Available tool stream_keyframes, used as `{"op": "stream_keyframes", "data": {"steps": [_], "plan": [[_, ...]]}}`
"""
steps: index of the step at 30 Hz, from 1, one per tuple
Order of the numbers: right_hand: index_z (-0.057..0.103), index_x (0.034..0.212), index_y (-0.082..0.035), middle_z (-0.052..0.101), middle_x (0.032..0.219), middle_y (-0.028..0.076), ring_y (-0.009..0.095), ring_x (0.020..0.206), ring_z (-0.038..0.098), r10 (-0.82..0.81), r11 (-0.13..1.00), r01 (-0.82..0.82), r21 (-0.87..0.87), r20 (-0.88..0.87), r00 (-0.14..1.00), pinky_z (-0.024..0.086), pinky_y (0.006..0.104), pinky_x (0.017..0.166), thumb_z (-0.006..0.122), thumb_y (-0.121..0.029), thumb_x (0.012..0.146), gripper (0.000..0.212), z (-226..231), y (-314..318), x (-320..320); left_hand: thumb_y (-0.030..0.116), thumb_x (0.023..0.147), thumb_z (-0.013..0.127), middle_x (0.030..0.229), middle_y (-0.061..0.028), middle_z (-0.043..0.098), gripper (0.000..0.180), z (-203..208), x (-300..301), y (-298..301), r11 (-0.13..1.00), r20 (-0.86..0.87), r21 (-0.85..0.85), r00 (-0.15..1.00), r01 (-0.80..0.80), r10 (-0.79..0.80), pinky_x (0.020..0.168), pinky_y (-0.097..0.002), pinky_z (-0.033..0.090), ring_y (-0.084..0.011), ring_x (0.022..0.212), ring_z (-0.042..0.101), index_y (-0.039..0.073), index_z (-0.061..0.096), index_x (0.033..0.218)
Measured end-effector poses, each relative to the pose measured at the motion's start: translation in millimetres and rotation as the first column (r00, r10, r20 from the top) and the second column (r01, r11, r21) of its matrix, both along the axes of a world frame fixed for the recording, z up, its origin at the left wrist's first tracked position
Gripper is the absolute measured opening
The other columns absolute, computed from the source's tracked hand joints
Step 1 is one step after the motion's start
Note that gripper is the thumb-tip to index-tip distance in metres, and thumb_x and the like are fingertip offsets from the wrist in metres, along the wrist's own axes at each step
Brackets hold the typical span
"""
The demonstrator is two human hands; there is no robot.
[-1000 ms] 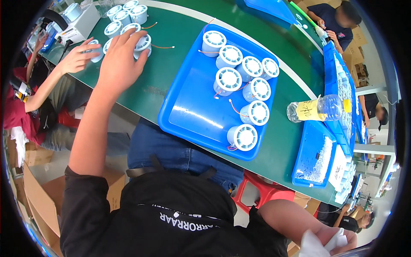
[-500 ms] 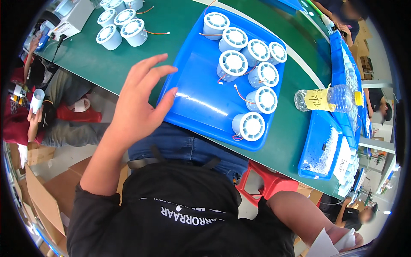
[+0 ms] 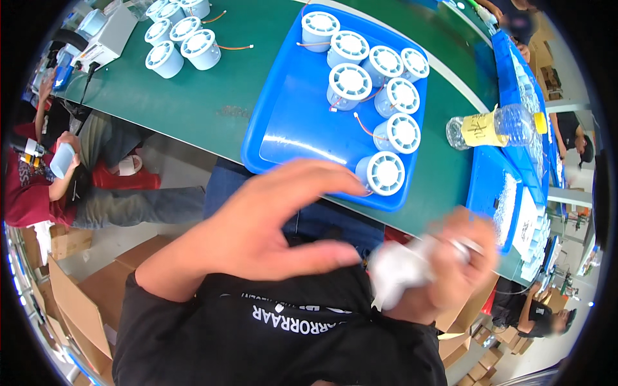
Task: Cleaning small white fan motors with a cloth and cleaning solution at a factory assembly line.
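Note:
My left hand (image 3: 283,222) is in front of the blue tray (image 3: 277,109), fingers apart and nothing in them. Its fingertips come near a light-blue cylindrical unit (image 3: 381,174) with a slotted round top, at the tray's near right corner. To the right, my right hand (image 3: 467,260) is smeared by motion, its fingers closed on a crumpled white cloth (image 3: 399,270); whether it is cloth or paper tissue is hard to tell. Several more such units (image 3: 349,83) with thin red wires and small white plugs stand upright along the tray's far and right sides.
More of the cylindrical units (image 3: 201,50) stand on the green table (image 3: 193,96) at the far left. A plastic bottle (image 3: 508,127) with a yellow label lies right of the tray, by a small blue bin (image 3: 486,180). Co-workers sit left and right; an open cardboard box (image 3: 77,309) is at lower left.
My left hand has moved right and nearer, away from the tray's left edge. My right hand has come up from the lower right with the white cloth, toward the left hand.

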State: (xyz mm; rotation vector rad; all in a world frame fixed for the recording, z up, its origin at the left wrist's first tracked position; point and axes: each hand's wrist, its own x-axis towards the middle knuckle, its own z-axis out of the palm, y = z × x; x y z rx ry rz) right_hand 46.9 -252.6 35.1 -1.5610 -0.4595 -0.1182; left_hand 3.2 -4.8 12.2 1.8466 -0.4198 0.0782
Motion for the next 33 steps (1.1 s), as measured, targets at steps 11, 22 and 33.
{"op": "stream_keyframes", "data": {"steps": [11,22,33], "plan": [[0.057,0.121,0.0,0.064,0.111,0.008,0.011,0.095,0.062,0.311,0.951,-0.294,0.101,-0.313,0.898,0.05,0.0237,0.08,0.06,-0.011,0.102,0.023,-41.0,31.2,4.8,0.009,0.097,0.066,0.092,-0.0008,0.064,0.013,-31.6,-10.3,-22.1,0.788,-0.488,-0.604,0.838,-0.121,-0.245,0.074,-0.024,0.047,-0.0053,0.085,0.058,0.002,0.06,0.106],[0.055,0.111,-0.005,0.06,0.101,0.004,0.011,0.093,0.056,0.76,0.632,-0.626,0.456,-0.524,0.385,0.044,0.0275,0.081,0.078,-0.028,0.086,0.041,-56.1,30.3,9.9,-0.002,0.085,0.066,0.102,-0.011,0.07,0.02,2.2,-20.3,9.0,0.835,-0.553,-0.549,0.758,-0.02,-0.345,0.076,-0.0248,0.045,-0.0111,0.09,0.063,-0.001,0.057,0.103],[0.052,0.094,-0.006,0.068,0.098,0.013,0.013,0.084,0.063,0.683,0.72,-0.384,0.577,-0.497,0.535,0.047,0.0258,0.074,0.063,-0.013,0.098,0.014,-64.4,22.9,19.5,0.001,0.092,0.065,0.083,-0.0057,0.068,0.018,12.6,-13.6,15.3,0.845,-0.674,-0.493,0.705,-0.207,-0.221,0.062,-0.0192,0.041,-0.0044,0.072,0.059,-0.002,0.053,0.105]]}}
